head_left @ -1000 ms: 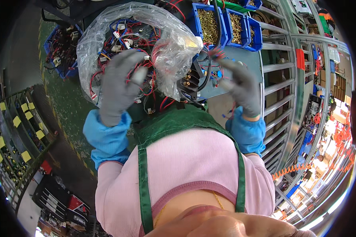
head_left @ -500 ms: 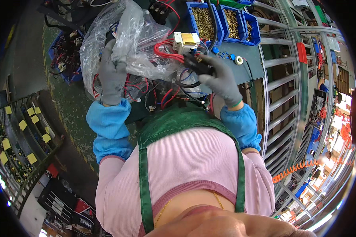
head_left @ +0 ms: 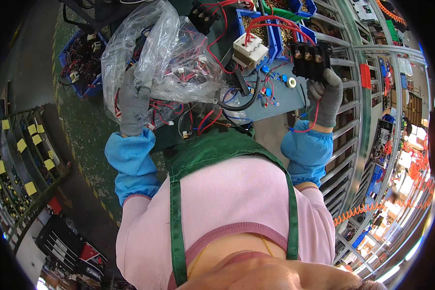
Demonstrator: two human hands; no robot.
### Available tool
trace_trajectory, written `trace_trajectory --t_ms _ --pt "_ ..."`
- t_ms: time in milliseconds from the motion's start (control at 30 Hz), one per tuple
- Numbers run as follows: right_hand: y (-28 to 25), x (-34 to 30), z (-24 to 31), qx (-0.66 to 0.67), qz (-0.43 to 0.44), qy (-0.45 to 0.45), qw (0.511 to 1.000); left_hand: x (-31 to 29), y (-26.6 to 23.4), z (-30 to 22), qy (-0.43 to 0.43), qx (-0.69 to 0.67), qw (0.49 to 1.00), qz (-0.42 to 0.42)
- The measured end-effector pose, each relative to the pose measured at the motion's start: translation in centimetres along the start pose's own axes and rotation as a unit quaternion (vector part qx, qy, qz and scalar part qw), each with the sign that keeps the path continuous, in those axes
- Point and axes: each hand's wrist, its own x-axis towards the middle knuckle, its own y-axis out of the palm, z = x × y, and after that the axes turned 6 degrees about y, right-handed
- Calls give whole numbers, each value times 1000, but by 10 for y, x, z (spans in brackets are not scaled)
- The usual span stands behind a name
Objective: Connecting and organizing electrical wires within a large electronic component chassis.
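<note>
Above the right edge of the dark green surface [head_left: 263, 112], I see a black rectangular terminal block [head_left: 310, 59] with brass-coloured screws, held up in the air. The person's right hand [head_left: 326, 99], in a grey glove, pinches it at its lower right corner, thumb and fingers closed on it. A thin red wire [head_left: 315, 118] dangles beside that wrist. From the block, thick red cables [head_left: 274, 19] arch leftward to a white boxy component [head_left: 250, 50], which sits near the front of a blue plastic bin [head_left: 271, 52]; whether it rests on anything, I can't tell.

Farther left, the grey-gloved left hand [head_left: 134, 107] is at the near side of a crumpled clear plastic bag [head_left: 154, 46], its fingertips lost among the folds, so I can't tell if they grip the film. Red wires with white connectors show through the bag. Near the bag's far right side lies another black terminal block [head_left: 203, 18].

Between the bag and the right hand, a small white ring [head_left: 291, 82] lies beside blue-ended leads [head_left: 268, 91]. Beyond the right hand stands a metal roller rack [head_left: 344, 113].
</note>
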Motion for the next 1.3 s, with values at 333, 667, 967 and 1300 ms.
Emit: trace_trajectory --t_ms 333,667,967,1300 --pt "5 -16 35 101 24 -70 992 1 -3 17 0 -5 1000 4" --pt "66 21 20 -63 -127 -29 990 57 9 -51 -163 -180 970 16" --pt "86 50 -23 -214 66 -81 971 95 40 -53 -23 -101 994 23" --pt "83 10 28 -186 93 -191 959 62 92 -51 235 69 966 82"
